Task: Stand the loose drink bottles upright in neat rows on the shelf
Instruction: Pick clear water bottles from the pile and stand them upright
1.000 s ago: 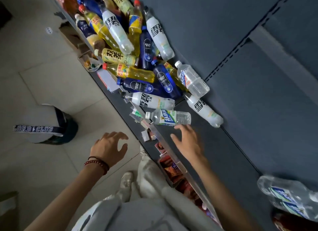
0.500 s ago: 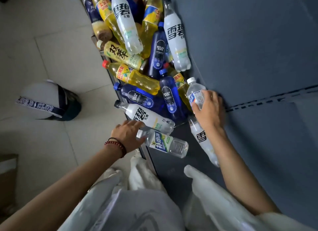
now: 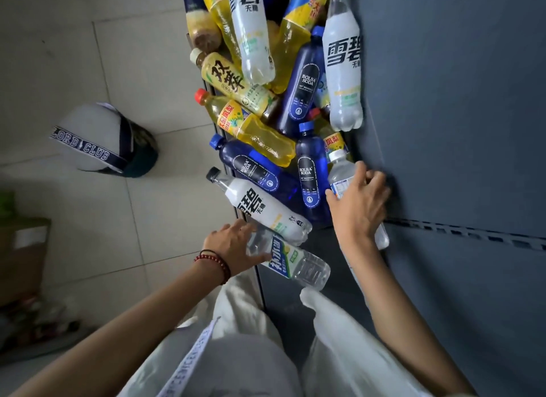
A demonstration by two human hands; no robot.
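A heap of loose drink bottles lies on the dark shelf (image 3: 298, 308): white, yellow and blue ones stacked across each other. My left hand (image 3: 233, 248) grips the neck end of a clear bottle with a blue-and-green label (image 3: 298, 263) lying at the shelf's front edge. My right hand (image 3: 359, 204) wraps around a clear water bottle (image 3: 339, 172) with a white cap beside the grey back panel. Another white bottle (image 3: 382, 237) shows under my right wrist, mostly hidden. A white soda bottle (image 3: 263, 210) lies between my hands.
Two blue Bolsa Soda bottles (image 3: 308, 175) lie just left of my right hand. A grey back panel (image 3: 458, 130) bounds the shelf on the right. On the tiled floor sits a white cap (image 3: 97, 139), with a cardboard box (image 3: 23, 248) at the left edge.
My view and both hands moved in to the pile. The right hand went from hovering over the shelf to closing on the clear water bottle; the left came from the floor side to the labelled bottle.
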